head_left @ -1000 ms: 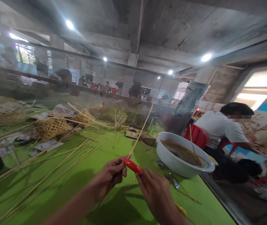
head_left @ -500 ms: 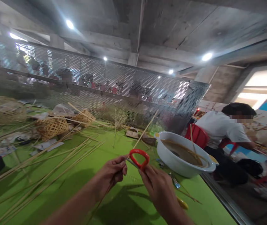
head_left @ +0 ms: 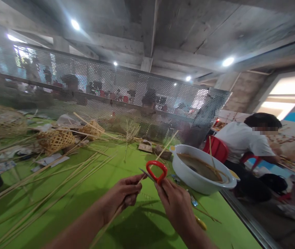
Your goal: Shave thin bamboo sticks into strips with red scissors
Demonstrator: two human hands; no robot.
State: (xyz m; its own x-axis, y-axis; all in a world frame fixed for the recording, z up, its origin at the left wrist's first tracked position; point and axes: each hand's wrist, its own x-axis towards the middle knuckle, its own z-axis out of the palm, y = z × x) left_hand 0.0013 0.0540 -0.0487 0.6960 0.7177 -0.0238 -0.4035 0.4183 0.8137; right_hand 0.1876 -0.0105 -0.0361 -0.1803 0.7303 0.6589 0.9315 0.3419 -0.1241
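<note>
Red-handled scissors are in my right hand, whose fingers wrap round one handle loop. Their blades point left, toward the fingertips of my left hand. A thin pale bamboo strip is pinched between my left fingers. It passes by the blades and runs up and away to the right, while its near end slants down to the lower left. Whether the blades touch the strip is hard to make out. Both hands are above the green table.
A white basin of brownish water, with strips in it, stands at right. Long bamboo strips and woven baskets lie at left. A perforated metal screen stands behind the table. A person in a white shirt sits at right.
The scissors have moved slightly right and their blades now show more clearly beside my left fingertips. More of the strip shows below my left hand, and its upper part reaches less far beyond the scissors.
</note>
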